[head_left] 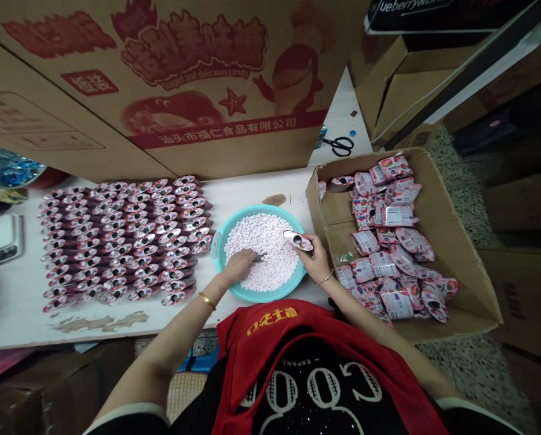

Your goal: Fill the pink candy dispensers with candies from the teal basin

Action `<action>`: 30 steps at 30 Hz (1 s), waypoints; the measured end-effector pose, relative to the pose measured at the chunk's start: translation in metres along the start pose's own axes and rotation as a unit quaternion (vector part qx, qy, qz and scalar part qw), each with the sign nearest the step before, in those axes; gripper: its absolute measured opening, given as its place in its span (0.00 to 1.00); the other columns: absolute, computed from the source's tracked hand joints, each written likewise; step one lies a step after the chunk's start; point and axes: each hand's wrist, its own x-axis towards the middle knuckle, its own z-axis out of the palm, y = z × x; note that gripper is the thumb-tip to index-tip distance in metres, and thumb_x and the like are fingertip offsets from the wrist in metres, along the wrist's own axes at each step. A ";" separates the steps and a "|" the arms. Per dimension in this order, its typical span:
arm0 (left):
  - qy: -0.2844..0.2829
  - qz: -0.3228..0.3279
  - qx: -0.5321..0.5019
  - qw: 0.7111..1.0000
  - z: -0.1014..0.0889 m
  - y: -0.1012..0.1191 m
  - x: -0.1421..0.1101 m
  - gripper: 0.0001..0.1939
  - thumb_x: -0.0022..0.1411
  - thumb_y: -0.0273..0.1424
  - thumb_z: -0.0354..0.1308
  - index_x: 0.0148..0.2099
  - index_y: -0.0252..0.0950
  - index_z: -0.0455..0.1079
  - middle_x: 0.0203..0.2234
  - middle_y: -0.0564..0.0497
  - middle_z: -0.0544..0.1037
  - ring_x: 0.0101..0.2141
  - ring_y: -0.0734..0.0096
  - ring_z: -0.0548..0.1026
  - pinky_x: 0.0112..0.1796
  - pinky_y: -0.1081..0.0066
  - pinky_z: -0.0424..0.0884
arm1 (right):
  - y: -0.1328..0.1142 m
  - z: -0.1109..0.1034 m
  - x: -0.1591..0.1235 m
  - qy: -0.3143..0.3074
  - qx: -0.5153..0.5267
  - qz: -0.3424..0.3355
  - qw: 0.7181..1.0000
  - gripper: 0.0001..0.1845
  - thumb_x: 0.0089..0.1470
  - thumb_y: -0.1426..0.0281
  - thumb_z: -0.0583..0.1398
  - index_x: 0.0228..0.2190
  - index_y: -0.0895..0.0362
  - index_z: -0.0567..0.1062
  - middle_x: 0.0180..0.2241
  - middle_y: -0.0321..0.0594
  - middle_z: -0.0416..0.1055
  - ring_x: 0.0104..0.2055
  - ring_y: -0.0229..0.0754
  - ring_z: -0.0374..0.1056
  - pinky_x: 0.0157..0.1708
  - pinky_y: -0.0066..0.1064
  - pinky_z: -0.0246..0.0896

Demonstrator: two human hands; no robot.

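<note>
My right hand [314,260] holds a small oval red-and-white candy container [297,240] above the rim of a turquoise plastic basin [264,293]. The basin is heaped with tiny pale pink candies [261,251]. My left hand [238,266] rests over the candies, pinching a small metal utensil [260,257] whose tip is buried among them. Rows of similar containers [125,241] lie packed together on the white table [21,320], left of the basin. A cardboard box [456,254] of red-and-white candy packets [388,241] stands to the right.
A large printed candy carton [162,78] hangs over the table's far side. Black-handled scissors [338,145] lie beyond the box. A weighing scale [1,238] sits at the far left. Stacked cartons and a speckled floor surround the table.
</note>
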 end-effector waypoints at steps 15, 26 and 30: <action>0.115 0.087 -0.149 0.978 -0.039 0.009 -0.042 0.14 0.66 0.33 0.50 0.52 0.38 0.65 0.42 0.45 0.75 0.44 0.64 0.72 0.46 0.63 0.69 | -0.002 -0.007 0.004 -0.029 -0.055 -0.040 0.997 0.14 0.52 0.68 0.60 0.42 0.54 0.68 0.41 0.43 0.71 0.43 0.47 0.68 0.45 0.40 0.65; 0.031 0.031 0.211 0.977 -0.125 0.096 -0.052 0.12 0.64 0.22 0.46 0.44 0.34 0.70 0.34 0.43 0.75 0.37 0.58 0.72 0.33 0.62 0.69 | -0.008 0.023 -0.011 -0.135 -0.105 -0.145 0.975 0.23 0.47 0.80 0.54 0.46 0.55 0.68 0.46 0.48 0.69 0.51 0.51 0.64 0.51 0.47 0.62; 0.033 0.015 0.243 0.969 -0.140 0.113 -0.056 0.12 0.63 0.21 0.46 0.44 0.34 0.70 0.33 0.42 0.75 0.38 0.56 0.72 0.34 0.62 0.69 | -0.006 0.023 -0.010 -0.131 -0.071 -0.133 0.980 0.22 0.47 0.80 0.54 0.45 0.53 0.68 0.45 0.46 0.69 0.49 0.50 0.65 0.50 0.47 0.63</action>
